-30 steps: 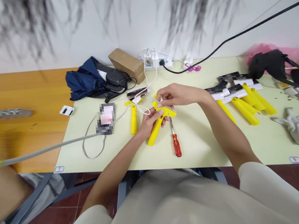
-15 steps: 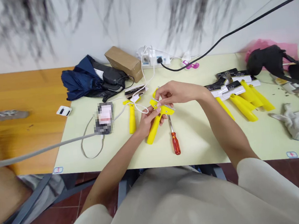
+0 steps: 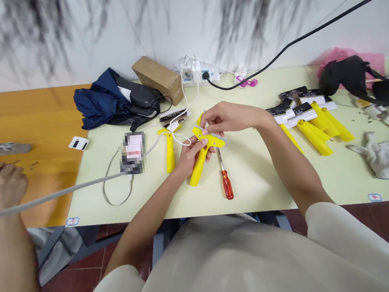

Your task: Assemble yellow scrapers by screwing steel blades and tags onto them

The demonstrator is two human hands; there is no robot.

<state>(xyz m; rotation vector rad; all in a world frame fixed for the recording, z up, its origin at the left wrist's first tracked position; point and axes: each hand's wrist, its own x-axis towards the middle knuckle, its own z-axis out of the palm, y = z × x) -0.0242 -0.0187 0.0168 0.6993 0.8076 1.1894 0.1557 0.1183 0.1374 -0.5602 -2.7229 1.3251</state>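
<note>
My left hand (image 3: 189, 158) is closed around a yellow scraper (image 3: 198, 169), near where its handle meets the wide head. The handle slants down towards me, and a thin metal strip runs along the head's far edge. My right hand (image 3: 229, 116) reaches over from the right, its fingertips pinched together on the head at that strip. Exactly what those fingertips press on is hidden. Just right of the handle, a screwdriver (image 3: 227, 185) with a red handle lies on the table, its tip under my hands. Another yellow scraper (image 3: 170, 155) lies to the left.
More yellow scrapers (image 3: 314, 138) with black-and-white cards lie in a pile at right, near a crumpled white glove (image 3: 381, 158). A phone (image 3: 133, 149) with cables lies left. Behind are a cardboard box (image 3: 160, 78) and a power strip (image 3: 201, 74). A co-worker's hand (image 3: 2, 185) is at far left.
A co-worker's hand has come into view over the orange table at left. The camera view has shifted slightly. My hands keep nearly the same hold on the scraper.
</note>
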